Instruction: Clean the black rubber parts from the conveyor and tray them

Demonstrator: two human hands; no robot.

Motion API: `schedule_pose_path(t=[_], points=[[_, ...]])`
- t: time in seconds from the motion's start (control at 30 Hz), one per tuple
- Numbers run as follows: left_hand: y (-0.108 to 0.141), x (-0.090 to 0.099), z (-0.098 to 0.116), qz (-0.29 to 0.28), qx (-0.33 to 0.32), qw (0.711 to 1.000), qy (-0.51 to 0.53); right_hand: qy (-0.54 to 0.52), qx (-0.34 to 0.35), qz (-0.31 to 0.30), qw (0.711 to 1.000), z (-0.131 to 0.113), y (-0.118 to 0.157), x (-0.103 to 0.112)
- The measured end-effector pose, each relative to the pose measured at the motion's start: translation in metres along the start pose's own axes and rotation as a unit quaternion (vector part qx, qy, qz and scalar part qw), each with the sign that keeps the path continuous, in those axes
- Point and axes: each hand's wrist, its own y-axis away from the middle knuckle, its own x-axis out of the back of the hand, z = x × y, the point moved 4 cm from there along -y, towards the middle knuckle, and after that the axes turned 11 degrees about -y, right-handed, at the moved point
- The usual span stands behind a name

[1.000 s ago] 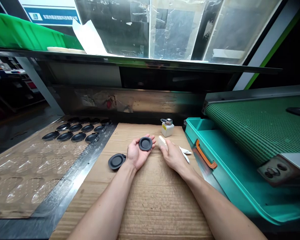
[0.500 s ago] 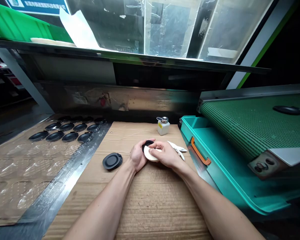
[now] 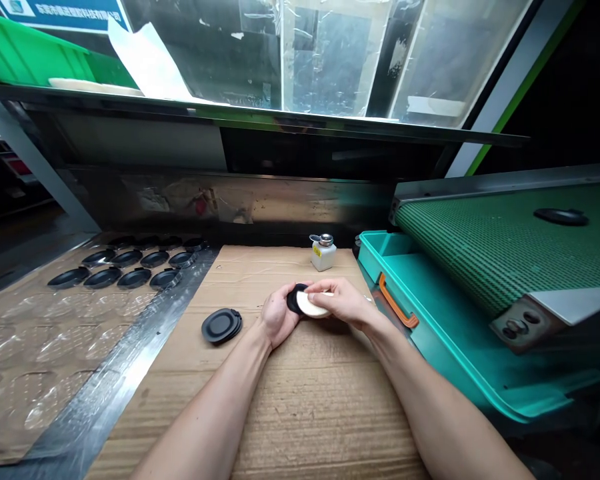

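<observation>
Left hand (image 3: pixel 279 315) grip cups black rubber disc (image 3: pixel 295 299), right hand (image 3: pixel 343 300) grip pinches white pad (image 3: pixel 311 305) against it; clear blister tray (image 3: pixel 55 333) holds rows of black discs (image 3: pixel 103 277).

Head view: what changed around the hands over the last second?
The right hand moved left and now presses a white pad onto the black disc in the left hand. The stack of discs and the small bottle stayed put.
</observation>
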Motion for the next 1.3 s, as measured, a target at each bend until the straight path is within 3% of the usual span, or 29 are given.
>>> schedule_pose_path(t=[0.07,0.17,0.23,0.33,0.5,0.63,0.73,0.87,0.97,1.1,1.2,1.3], points=[[-0.001,0.000,0.000,0.006,-0.002,1.000,0.002,0.002,0.030,0.028,0.999,0.000,-0.001,0.002],[-0.002,0.005,0.001,0.038,0.002,0.999,0.004,0.081,0.033,-0.005,0.996,0.000,0.000,-0.004],[-0.003,0.006,0.002,0.041,0.002,0.999,0.019,0.154,0.065,0.038,0.985,-0.006,0.003,-0.006],[-0.004,0.005,0.003,0.031,-0.001,0.999,0.041,0.274,0.132,0.143,0.942,-0.018,0.007,-0.014],[-0.003,0.004,0.003,0.048,0.000,0.998,0.043,0.424,0.065,0.199,0.881,-0.020,0.001,-0.029],[-0.002,0.003,0.002,0.062,0.003,0.997,0.047,0.431,0.092,0.169,0.882,-0.017,0.002,-0.035],[-0.002,0.002,0.002,0.066,-0.002,0.997,0.050,0.439,0.064,0.200,0.873,-0.016,0.005,-0.032],[-0.002,0.003,0.001,0.070,0.005,0.996,0.059,0.445,0.084,0.171,0.875,-0.016,0.003,-0.037],[-0.002,0.004,0.002,0.066,-0.001,0.996,0.065,0.460,0.051,0.204,0.862,-0.015,0.003,-0.032],[-0.002,0.006,0.002,0.066,0.004,0.996,0.063,0.464,0.082,0.171,0.865,-0.015,0.005,-0.033],[-0.001,0.006,0.003,0.061,-0.003,0.997,0.052,0.471,0.056,0.197,0.858,-0.013,0.008,-0.032],[-0.001,0.004,0.002,0.064,0.010,0.997,0.048,0.474,0.082,0.171,0.860,-0.014,0.005,-0.037]])
